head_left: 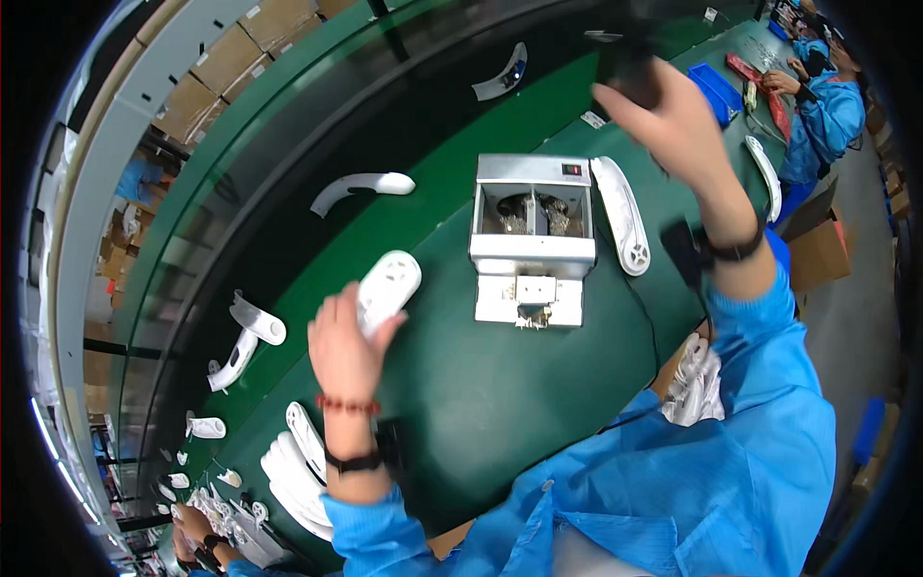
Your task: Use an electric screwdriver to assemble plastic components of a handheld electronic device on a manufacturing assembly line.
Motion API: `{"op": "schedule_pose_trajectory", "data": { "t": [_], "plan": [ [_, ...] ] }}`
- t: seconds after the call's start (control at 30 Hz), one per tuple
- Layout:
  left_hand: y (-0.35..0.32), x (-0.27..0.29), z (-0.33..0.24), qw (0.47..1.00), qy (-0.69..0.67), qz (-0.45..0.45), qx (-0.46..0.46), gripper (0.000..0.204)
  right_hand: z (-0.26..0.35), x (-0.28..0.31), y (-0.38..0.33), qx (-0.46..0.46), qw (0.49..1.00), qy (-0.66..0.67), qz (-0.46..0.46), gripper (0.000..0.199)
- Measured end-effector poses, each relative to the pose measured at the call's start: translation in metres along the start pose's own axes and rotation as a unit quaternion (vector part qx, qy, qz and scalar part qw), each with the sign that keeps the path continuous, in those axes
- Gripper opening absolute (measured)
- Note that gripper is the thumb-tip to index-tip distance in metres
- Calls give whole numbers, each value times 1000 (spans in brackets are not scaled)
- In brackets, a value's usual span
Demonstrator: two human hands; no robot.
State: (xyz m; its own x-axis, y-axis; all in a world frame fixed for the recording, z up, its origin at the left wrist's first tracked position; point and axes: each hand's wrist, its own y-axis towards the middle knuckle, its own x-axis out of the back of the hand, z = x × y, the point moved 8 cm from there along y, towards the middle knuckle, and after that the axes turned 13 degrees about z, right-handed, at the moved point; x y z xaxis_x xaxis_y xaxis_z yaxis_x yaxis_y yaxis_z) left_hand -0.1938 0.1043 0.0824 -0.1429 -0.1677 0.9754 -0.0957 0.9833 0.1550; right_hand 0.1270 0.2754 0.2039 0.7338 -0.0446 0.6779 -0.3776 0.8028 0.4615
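My left hand (346,348) is closed on a long white plastic shell (389,288) with a rounded end, held above the green table. Up at the far right, my right hand (673,120) is raised, with its thumb and fingers around a dark, blurred object (635,72) whose kind I cannot make out. Between the hands stands a silver metal box (535,252) with an open compartment of small shiny parts and a small mechanism at its front. Another white plastic shell (623,216) lies along the box's right side.
A dark conveyor belt (437,135) curves past the table, carrying curved white parts (361,188). Several white shells (293,481) lie by my left forearm. A black cable (652,332) runs right of the box. Beyond are a blue bin (713,94) and a co-worker (829,115).
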Motion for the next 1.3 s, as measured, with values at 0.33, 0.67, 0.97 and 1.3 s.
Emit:
{"op": "schedule_pose_trajectory", "data": {
  "t": [0.33, 0.67, 0.97, 1.3],
  "plan": [
    [23, -50, -8, 997, -65, 29, -27, 51, -156, -193, 160, -60, 893, -357, 269, 44],
    [199, -67, 5, 980, 77, -154, -102, 30, -160, -228, 189, 86, 903, -332, 260, 41],
    [213, -48, -15, 993, -45, -62, -93, 18, -23, -64, 67, 65, 966, 206, 143, 33],
    [-38, 34, 29, 575, -769, -278, -23, 31, 90, 10, -43, 247, 706, 661, 58, 49]
  ]
}}
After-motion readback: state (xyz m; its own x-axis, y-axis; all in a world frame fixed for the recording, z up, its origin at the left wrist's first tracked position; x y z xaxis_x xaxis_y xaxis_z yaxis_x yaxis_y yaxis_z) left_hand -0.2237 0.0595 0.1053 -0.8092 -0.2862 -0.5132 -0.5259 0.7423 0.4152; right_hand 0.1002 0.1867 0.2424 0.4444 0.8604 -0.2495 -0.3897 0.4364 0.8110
